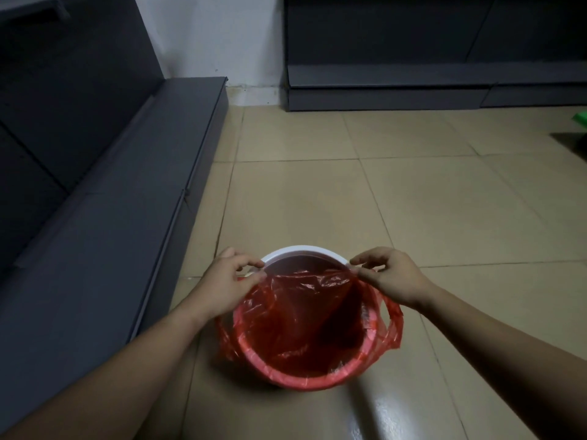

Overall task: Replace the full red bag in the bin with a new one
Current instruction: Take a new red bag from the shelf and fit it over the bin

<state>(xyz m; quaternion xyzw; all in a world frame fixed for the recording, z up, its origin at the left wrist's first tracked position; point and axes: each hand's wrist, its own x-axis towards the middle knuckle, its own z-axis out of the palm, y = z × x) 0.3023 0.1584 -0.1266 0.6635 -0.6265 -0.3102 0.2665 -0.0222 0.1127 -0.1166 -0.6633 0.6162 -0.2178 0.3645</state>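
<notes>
A round white bin [301, 253] stands on the tiled floor just below me. A thin red plastic bag [305, 325] lines it, its mouth folded over the near rim while the far rim shows bare white. The bag looks empty inside. My left hand [227, 281] pinches the bag's upper edge at the bin's far left. My right hand [389, 274] pinches the same edge at the far right. A loop handle of the bag [392, 325] hangs outside the bin on the right.
A low dark grey shelf unit [120, 217] runs along the left, close to the bin. Another grey shelf base [397, 90] stands against the far wall. A green object [581, 117] and a dark shape sit at the right edge. Beige floor tiles [349, 201] stretch ahead.
</notes>
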